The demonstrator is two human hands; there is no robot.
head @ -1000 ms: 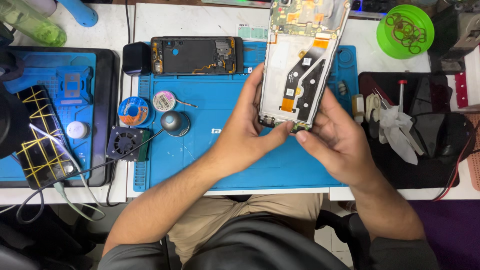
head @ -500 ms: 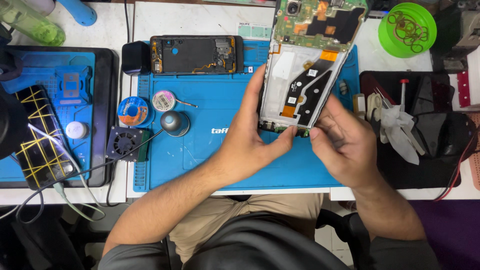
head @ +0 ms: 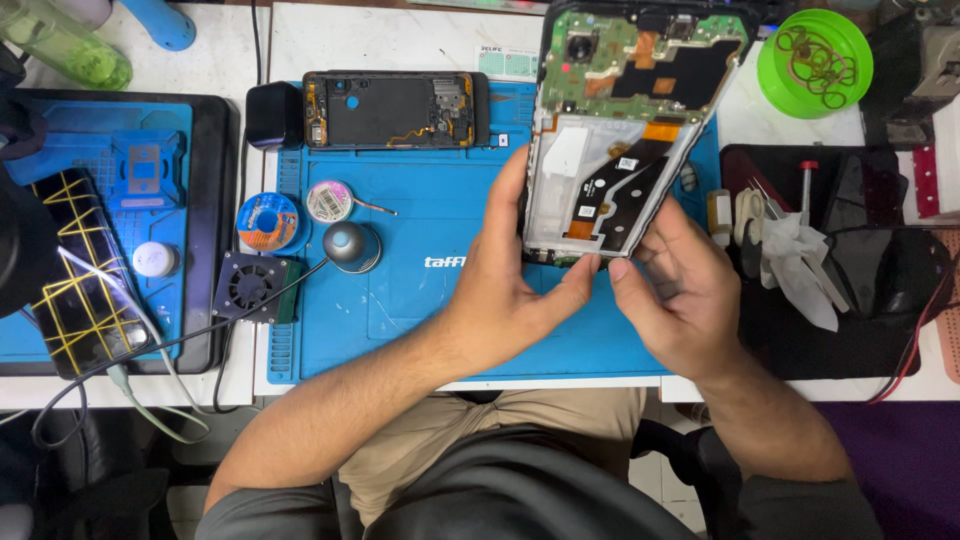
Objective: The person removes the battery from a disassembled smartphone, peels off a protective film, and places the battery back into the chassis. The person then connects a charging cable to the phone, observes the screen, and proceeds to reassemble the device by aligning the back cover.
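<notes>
Both hands hold the opened phone [head: 622, 150] above the blue mat's [head: 400, 330] far right corner. The left hand [head: 510, 290] is closed on its left edge. The right hand [head: 675, 290] pinches its bottom edge.

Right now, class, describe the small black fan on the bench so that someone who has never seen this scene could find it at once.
Start at the big blue work mat in the middle of the bench and go to its left edge. There, half off the mat, lies the square black fan, just below the two small wire spools. It alone has round blades inside a square frame, with a cable trailing from it.
</notes>
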